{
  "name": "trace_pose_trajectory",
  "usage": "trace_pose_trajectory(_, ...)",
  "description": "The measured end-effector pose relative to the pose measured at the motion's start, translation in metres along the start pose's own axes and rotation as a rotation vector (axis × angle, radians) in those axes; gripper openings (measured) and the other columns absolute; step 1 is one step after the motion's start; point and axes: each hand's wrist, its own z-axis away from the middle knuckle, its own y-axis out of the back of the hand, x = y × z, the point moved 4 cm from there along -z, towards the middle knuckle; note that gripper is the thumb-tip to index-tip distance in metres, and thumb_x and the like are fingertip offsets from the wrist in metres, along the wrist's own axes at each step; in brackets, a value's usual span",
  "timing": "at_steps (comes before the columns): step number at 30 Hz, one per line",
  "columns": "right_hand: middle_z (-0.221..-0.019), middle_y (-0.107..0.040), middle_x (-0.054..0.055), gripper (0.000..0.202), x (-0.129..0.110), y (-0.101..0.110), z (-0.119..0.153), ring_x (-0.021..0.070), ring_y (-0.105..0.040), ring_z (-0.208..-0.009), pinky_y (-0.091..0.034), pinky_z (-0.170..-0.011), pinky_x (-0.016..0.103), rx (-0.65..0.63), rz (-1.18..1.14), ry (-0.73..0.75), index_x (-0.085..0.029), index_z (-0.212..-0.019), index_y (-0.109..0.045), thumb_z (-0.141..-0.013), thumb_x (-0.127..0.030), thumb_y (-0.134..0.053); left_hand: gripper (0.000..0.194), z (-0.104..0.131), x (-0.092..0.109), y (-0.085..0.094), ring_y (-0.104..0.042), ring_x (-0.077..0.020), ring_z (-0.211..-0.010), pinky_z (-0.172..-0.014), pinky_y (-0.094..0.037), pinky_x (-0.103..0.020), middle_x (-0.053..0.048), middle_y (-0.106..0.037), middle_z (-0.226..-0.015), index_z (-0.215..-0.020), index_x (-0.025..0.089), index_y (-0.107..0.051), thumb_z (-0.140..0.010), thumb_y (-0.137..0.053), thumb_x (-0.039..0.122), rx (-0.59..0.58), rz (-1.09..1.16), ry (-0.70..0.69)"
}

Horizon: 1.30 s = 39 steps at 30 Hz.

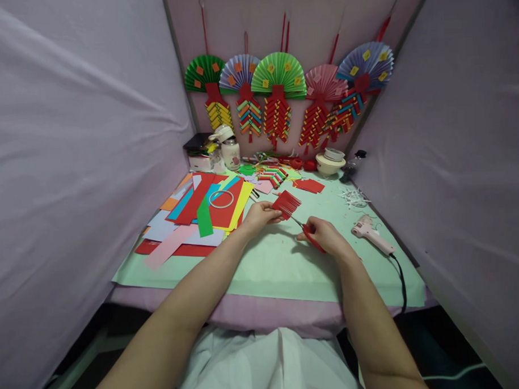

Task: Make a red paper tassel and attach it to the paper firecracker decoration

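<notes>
My left hand point(263, 215) pinches the left edge of a small piece of red paper point(287, 204), holding it above the table. Thin slits run through that paper, so its right side is a fringe of narrow strips. My right hand point(323, 236) is closed around the red handles of a pair of scissors point(314, 240). Their metal blades point up and to the left and reach the fringe's lower edge. Whether the blades are parted is too small to tell.
Coloured paper sheets point(193, 233) overlap on the left, with a white ring point(221, 199) on top. A pink glue gun point(371, 234) lies right, its cord over the front edge. Behind stand a flask point(231, 154) and stacked bowls point(330, 162). Paper fans point(278, 74) hang on the back wall.
</notes>
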Motion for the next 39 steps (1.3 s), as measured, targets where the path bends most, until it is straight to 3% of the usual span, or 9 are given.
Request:
trace_pose_trajectory(6,-0.060,-0.056,-0.002,0.037,0.001,0.000,0.000,0.0127,-0.043,-0.055,-0.027,-0.050,0.024,0.033,-0.001,-0.004,-0.020,-0.066,-0.047,-0.070,-0.055,-0.060,0.016,0.001,0.000,-0.001,-0.067,-0.0156,-0.075,-0.070,-0.053,-0.024,-0.012,-0.069,-0.086,-0.086,0.008,-0.062,-0.078,-0.066,0.021,-0.051,0.054,0.030)
trace_pose_trajectory(12,-0.062,-0.056,-0.002,0.038,-0.001,0.000,0.000,0.0124,-0.043,-0.056,-0.028,-0.051,0.024,0.009,0.005,-0.018,-0.020,-0.067,-0.047,-0.068,-0.056,-0.061,0.010,0.002,0.001,-0.001,-0.067,-0.0153,-0.073,-0.071,-0.053,-0.024,-0.013,-0.069,-0.084,-0.086,0.007,-0.062,-0.083,-0.060,0.017,-0.039,0.054,0.034)
trace_pose_trajectory(23,-0.065,-0.056,-0.002,0.038,0.001,-0.004,-0.002,0.0127,-0.043,-0.059,-0.029,-0.053,0.024,-0.004,0.019,0.017,-0.021,-0.068,-0.045,-0.069,-0.055,-0.060,0.014,0.000,-0.007,-0.005,-0.068,-0.0179,-0.076,-0.070,-0.054,-0.025,-0.013,-0.070,-0.083,-0.083,0.008,-0.063,-0.079,-0.066,0.022,-0.117,0.025,0.033)
trace_pose_trajectory(39,-0.062,-0.055,-0.002,0.038,0.004,-0.005,-0.003,0.0121,-0.041,-0.057,-0.029,-0.051,0.023,0.007,-0.009,0.028,-0.020,-0.065,-0.045,-0.070,-0.055,-0.060,0.015,-0.003,-0.010,-0.002,-0.067,-0.0159,-0.073,-0.067,-0.053,-0.022,-0.012,-0.070,-0.083,-0.082,0.008,-0.064,-0.079,-0.066,0.023,-0.099,0.034,0.052)
